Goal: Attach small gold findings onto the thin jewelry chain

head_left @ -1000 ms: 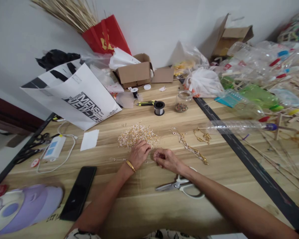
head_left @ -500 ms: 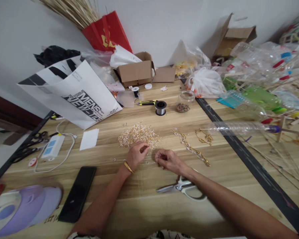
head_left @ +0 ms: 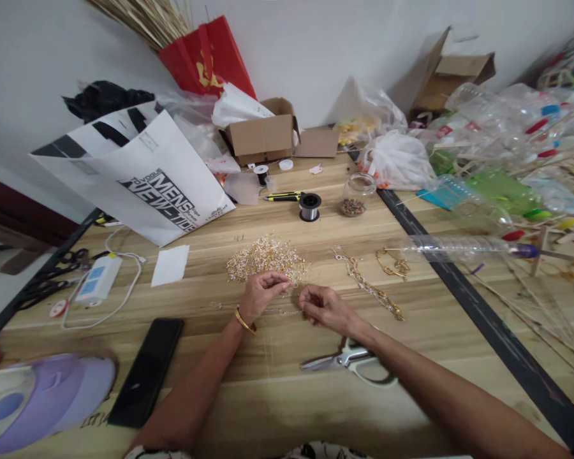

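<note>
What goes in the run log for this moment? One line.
left hand: pinching at bead pile | right hand: closed on beaded strand | scissors: beside right wrist

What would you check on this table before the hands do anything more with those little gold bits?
1. Left hand at the near edge of the gold bead pile, fingertips pinched: ok.
2. What the left hand pinches: cannot tell, too small.
3. Right hand curled, resting on the wooden table beside the left: ok.
4. Thin beaded strand lying between the hands: ok.
5. Scissors partly under the right forearm, blades open: not ok.
6. Gold chain lying apart from the pile: ok.
</note>
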### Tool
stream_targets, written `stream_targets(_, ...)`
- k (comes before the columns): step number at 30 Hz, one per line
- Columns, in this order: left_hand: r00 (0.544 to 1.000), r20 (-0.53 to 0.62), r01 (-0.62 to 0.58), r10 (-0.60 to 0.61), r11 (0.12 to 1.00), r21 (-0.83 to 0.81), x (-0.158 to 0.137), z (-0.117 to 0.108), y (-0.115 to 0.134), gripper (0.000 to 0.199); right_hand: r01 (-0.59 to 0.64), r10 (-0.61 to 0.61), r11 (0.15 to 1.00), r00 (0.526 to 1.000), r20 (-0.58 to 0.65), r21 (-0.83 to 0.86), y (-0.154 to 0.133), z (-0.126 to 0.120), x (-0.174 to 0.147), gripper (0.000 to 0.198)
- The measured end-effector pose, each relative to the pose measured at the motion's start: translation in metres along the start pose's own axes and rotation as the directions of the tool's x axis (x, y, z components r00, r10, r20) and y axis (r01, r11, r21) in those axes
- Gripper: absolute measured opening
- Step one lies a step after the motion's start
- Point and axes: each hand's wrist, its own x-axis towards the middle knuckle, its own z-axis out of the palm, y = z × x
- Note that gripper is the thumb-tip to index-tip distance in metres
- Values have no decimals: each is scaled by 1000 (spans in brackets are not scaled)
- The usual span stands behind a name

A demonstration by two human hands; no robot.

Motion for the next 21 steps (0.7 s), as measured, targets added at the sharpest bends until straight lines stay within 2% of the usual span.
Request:
stream_targets(7, 999, 39, 31, -28, 997, -77, -1, 1, 3, 23, 25, -24, 999, 999, -24, 43, -5, -1, -1, 15)
stream_targets(21, 996, 67, 57, -54, 997, -44, -1, -1, 5, 24, 64, -63, 997, 998, -23, 32, -4, -3, -1, 16)
